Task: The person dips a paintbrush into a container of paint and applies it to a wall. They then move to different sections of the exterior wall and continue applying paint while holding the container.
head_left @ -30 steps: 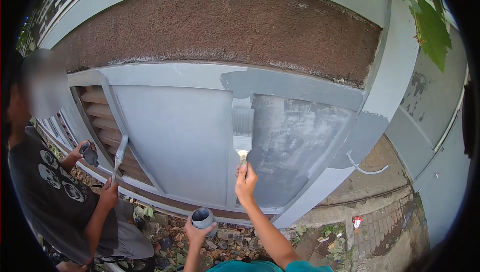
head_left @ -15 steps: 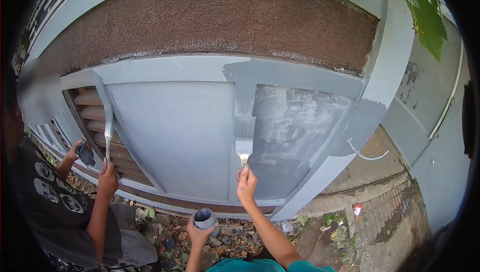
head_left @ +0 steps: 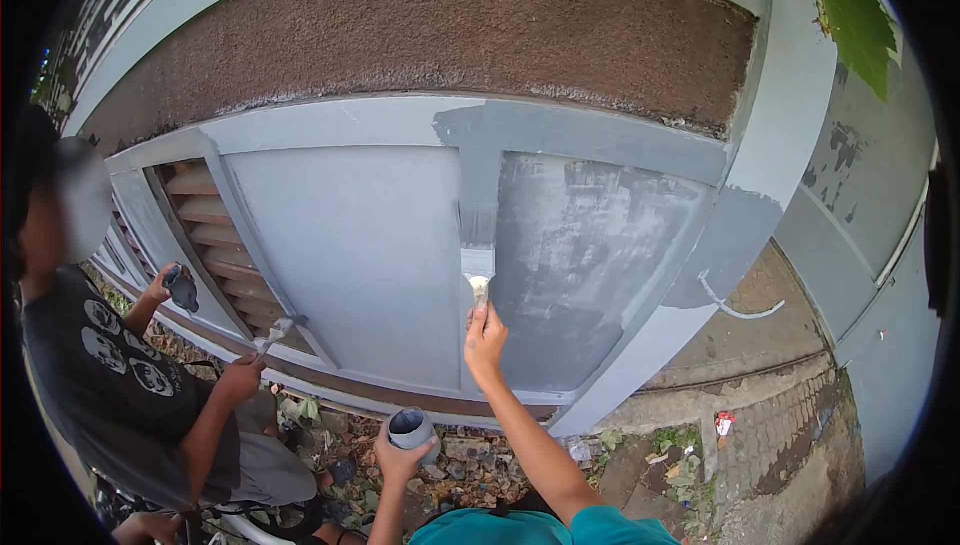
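Observation:
My right hand (head_left: 484,340) grips the handle of a wide paint brush (head_left: 479,263). The bristles lie against the upright strip (head_left: 482,180) between two panels, which is darker grey above the brush. To its left the panel (head_left: 345,255) is even light grey; the right panel (head_left: 590,255) shows patchy dark and pale grey. Lower down, my left hand (head_left: 397,457) holds a grey-smeared cup (head_left: 411,429) upright, its dark inside facing up.
On the left a co-worker in a dark shirt (head_left: 110,395) holds a second brush (head_left: 272,335) and a small container (head_left: 181,287). Slatted vents (head_left: 215,235) are beside them. Leaves (head_left: 858,20) hang at upper right. Litter and dry leaves cover the ground below.
My right hand and brush appear slightly lower on the strip. The co-worker's brush has come down from the vent frame to near its lower edge. The view has shifted a little.

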`<control>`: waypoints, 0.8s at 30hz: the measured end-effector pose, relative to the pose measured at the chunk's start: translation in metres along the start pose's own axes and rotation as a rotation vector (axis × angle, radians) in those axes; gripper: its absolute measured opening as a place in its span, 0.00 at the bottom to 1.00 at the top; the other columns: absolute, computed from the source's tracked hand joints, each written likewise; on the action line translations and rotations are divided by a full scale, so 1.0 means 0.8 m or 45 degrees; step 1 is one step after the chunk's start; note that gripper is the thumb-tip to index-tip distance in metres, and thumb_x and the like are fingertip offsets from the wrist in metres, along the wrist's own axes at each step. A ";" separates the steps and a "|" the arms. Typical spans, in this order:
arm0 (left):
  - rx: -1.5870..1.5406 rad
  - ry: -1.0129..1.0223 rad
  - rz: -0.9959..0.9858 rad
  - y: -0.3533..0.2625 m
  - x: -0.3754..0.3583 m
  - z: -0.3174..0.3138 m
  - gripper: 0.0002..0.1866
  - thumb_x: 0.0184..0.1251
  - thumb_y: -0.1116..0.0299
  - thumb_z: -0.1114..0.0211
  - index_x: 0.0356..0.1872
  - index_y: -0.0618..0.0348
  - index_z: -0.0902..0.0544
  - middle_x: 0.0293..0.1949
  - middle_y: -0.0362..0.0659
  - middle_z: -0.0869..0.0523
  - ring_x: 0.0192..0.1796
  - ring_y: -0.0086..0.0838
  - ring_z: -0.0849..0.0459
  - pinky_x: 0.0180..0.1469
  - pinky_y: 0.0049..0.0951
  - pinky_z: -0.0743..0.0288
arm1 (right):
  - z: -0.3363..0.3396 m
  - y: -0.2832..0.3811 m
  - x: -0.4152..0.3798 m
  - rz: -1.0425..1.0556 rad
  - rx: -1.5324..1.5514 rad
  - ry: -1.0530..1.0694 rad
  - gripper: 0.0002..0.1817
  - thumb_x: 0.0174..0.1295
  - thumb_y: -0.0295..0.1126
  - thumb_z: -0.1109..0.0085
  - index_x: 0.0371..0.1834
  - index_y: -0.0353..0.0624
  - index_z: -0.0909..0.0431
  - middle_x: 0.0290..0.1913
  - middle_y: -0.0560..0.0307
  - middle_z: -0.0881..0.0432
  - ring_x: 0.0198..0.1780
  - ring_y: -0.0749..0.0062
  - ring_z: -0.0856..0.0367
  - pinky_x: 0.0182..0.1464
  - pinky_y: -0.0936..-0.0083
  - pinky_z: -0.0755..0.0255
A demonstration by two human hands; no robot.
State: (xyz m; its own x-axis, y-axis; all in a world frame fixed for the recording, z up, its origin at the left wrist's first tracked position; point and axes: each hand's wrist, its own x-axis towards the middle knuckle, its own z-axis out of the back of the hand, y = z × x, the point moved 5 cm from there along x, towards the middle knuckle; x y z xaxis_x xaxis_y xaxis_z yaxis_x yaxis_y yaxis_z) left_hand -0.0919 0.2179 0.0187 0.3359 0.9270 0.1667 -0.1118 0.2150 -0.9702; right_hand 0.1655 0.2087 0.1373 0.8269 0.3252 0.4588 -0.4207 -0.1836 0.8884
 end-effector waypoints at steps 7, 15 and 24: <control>0.114 -0.128 0.006 -0.006 -0.047 -0.021 0.37 0.31 0.61 0.16 0.48 0.64 0.20 0.42 0.47 0.13 0.44 0.31 0.15 0.51 0.33 0.22 | 0.033 0.023 0.006 0.142 0.101 0.013 0.20 0.74 0.39 0.57 0.27 0.37 0.28 0.16 0.56 0.30 0.17 0.76 0.31 0.22 0.74 0.38; 0.203 -0.190 0.113 -0.050 -0.122 -0.065 0.36 0.33 0.61 0.17 0.48 0.65 0.20 0.42 0.46 0.13 0.44 0.30 0.15 0.51 0.33 0.23 | 0.020 0.014 0.034 0.071 -0.017 0.227 0.13 0.71 0.35 0.54 0.34 0.36 0.27 0.22 0.42 0.22 0.25 0.42 0.21 0.28 0.55 0.31; 0.232 -0.415 0.212 -0.018 -0.213 -0.049 0.37 0.33 0.60 0.16 0.48 0.68 0.21 0.39 0.46 0.13 0.42 0.28 0.15 0.49 0.31 0.22 | 0.053 -0.092 -0.060 0.009 0.013 0.314 0.14 0.71 0.34 0.55 0.31 0.36 0.27 0.21 0.46 0.23 0.23 0.47 0.21 0.27 0.61 0.31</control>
State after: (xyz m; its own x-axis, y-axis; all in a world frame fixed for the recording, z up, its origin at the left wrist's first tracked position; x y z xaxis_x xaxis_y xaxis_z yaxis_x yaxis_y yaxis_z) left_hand -0.1107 0.0452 -0.0029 -0.0112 0.9963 0.0856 -0.3137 0.0778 -0.9463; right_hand 0.1727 0.1673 0.0495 0.7075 0.5401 0.4558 -0.4214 -0.1954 0.8856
